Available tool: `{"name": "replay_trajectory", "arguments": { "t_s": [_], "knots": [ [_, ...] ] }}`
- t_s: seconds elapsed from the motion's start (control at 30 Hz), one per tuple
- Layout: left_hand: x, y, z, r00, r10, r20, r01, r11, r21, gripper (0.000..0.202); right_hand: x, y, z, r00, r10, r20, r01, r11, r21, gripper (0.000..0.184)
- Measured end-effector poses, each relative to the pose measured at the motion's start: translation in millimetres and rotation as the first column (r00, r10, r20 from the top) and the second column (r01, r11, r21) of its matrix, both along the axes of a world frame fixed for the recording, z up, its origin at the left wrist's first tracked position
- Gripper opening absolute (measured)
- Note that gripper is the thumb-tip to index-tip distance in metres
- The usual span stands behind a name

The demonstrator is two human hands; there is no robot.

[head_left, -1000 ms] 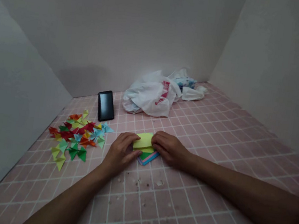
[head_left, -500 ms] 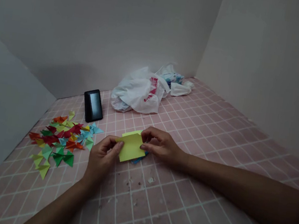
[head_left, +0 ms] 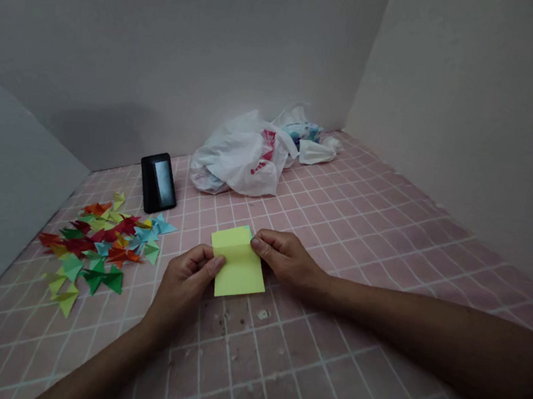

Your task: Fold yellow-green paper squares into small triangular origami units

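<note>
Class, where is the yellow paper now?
In the head view, the yellow paper is just below centre, held between the left hand and right hand, right of the folded pieces.

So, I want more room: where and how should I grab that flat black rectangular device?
Probably the middle of its two long edges, coming from above: the flat black device is oblong, so that grip spans its narrower way, and colourful folded paper pieces lie close to its near end.

A pink surface gridded in white bears clustered folded papers; a dark rectangular device; a crumpled white plastic bag.
</note>
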State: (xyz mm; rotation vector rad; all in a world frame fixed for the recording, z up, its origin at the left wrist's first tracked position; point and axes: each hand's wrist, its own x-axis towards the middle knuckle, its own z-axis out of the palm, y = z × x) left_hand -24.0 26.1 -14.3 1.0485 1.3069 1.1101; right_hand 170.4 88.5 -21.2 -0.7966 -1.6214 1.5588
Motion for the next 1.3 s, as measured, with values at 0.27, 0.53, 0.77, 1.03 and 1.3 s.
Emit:
{"name": "replay_trajectory", "arguments": {
  "t_s": [0.27, 0.53, 0.77, 1.03, 1.3],
  "knots": [
    [-0.7, 0.2, -1.5, 0.993, 0.093, 0.068, -0.096, 0.994, 0.052, 0.027, -6.3, 2.3, -13.3, 0.993, 0.091, -0.077, -0.102, 0.983, -0.15, 0.023],
    [-3.3, 3.2, -5.6, 0.99, 0.078, 0.121, -0.087, 0.994, 0.071, 0.018, -7.6, 5.3, -13.5, 0.952, 0.069, -0.298, -0.155, 0.948, -0.277, 0.021],
    [-6.0, 4.3, -4.1, 0.975, 0.05, 0.215, -0.067, 0.995, 0.071, 0.001, -3.6, 7.1, -10.7, 0.942, 0.101, -0.32, -0.19, 0.946, -0.263, 0.012],
    [-7.5, 0.8, -1.5, 0.975, -0.03, 0.221, 0.012, 0.997, 0.082, 0.008, -4.2, 7.8, -9.0, 0.929, 0.043, -0.368, -0.197, 0.898, -0.392, 0.011],
    [-10.3, -3.0, -6.1, 0.912, 0.051, -0.408, 0.184, 0.836, 0.517, 0.029, -4.3, 10.3, -10.0, 0.917, 0.034, -0.398, -0.229, 0.861, -0.453, 0.007]
  ]
}}
